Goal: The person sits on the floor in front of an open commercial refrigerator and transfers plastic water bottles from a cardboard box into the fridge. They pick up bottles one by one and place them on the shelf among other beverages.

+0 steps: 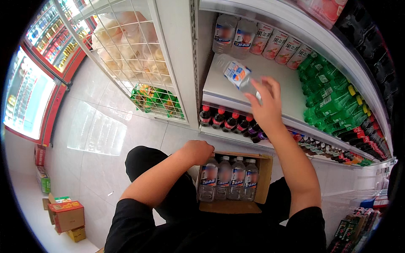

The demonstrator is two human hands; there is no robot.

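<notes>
My right hand (266,104) has its thumb and fingers around the cap end of a clear plastic bottle (236,75), tilted above a white shelf board (253,79). Behind it, two similar bottles (225,33) stand at the shelf's left end, beside a row of pink drink cartons (261,39). My left hand (201,152) rests at the upper left corner of an open cardboard box (264,180) between my knees; its fingertips are partly hidden, so its hold is unclear. Several clear bottles with blue and orange labels (208,177) are in the box.
Green bottles (330,95) lie stacked at the shelf's right. Dark soda bottles (218,118) line the shelf below. A white wire rack (133,53) holding bagged goods stands left of the shelf. Red-framed coolers (53,110) and cardboard boxes (68,216) are farther left.
</notes>
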